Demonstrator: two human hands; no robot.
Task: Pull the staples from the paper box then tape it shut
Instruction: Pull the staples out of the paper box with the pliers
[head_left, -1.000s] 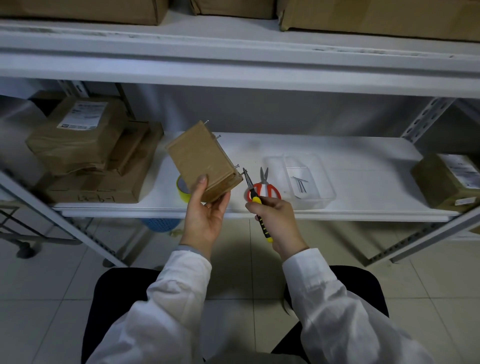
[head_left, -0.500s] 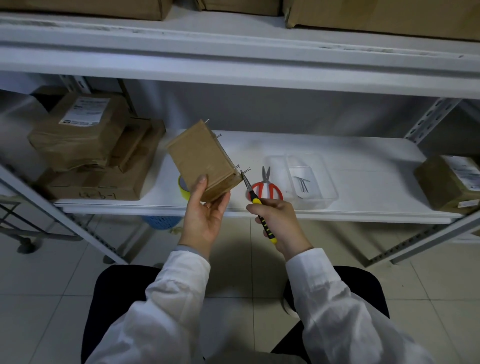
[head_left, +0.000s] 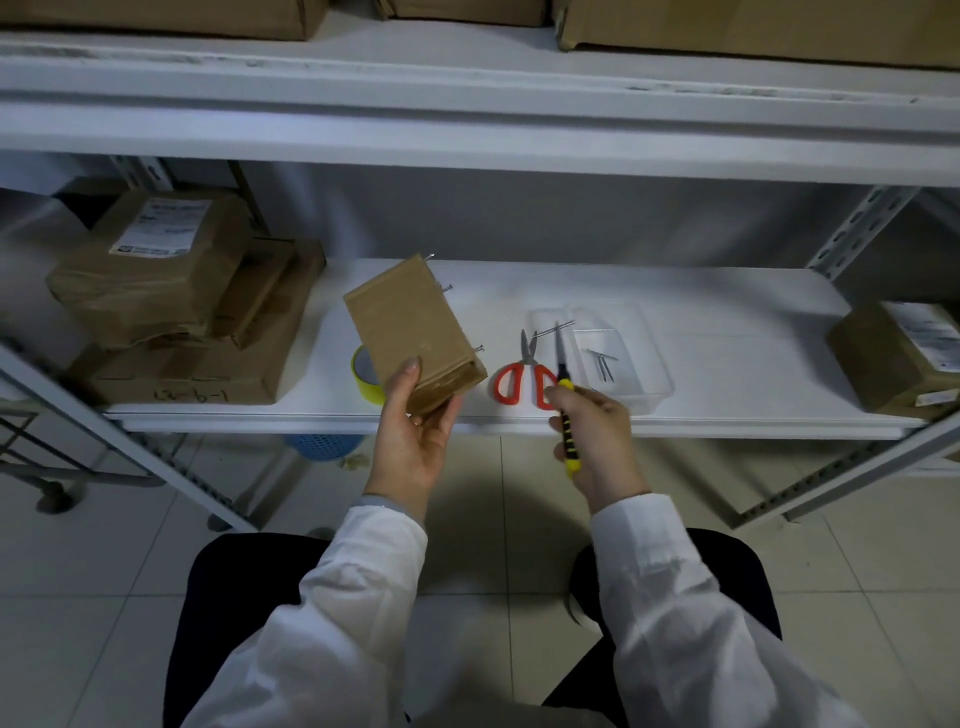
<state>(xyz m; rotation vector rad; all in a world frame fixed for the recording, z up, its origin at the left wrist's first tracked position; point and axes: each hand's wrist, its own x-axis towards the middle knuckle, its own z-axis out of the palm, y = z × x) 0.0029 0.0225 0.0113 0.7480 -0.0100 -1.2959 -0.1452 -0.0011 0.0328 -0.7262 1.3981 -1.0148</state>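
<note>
Head view: small brown cardboard box (head_left: 410, 327), held tilted and gripped at its low end by the left hand (head_left: 415, 441), with three metal staples (head_left: 480, 349) jutting from its right edge. Right hand (head_left: 597, 431), well right of the box, is wrapped round black-and-yellow-handled pliers (head_left: 560, 358), whose nose pinches one loose staple (head_left: 555, 327) lying crosswise. Clear plastic tray (head_left: 628, 338) sits just right of that nose, so dropping the staple likely needs only a short rightward carry by this nearer hand.

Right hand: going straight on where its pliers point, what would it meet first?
Likely the left rim of the clear tray; the pliers in the right hand point over it. Depth unclear.
</note>
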